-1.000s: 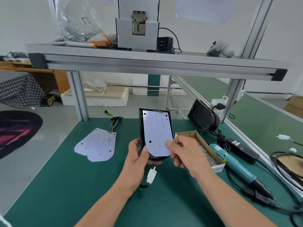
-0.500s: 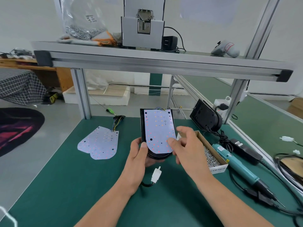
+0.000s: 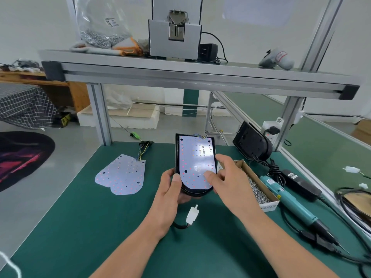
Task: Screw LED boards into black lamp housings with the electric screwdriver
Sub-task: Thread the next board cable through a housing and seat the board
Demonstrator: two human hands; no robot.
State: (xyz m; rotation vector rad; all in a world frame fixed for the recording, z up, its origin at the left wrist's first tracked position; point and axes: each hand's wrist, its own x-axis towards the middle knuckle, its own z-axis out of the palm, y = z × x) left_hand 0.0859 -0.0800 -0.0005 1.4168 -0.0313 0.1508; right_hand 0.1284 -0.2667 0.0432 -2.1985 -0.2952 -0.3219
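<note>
Centrally, over green mat: black lamp housing with LED board inside, gripped in left hand, right hand loose-fingered with thumb on board; electric screwdriver on mat at right; aluminium shelf overhead, grey floor leftward

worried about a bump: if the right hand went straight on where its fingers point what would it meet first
Probably the LED board in the black housing; the right hand looks close to its edge, though depth is unclear.
</note>
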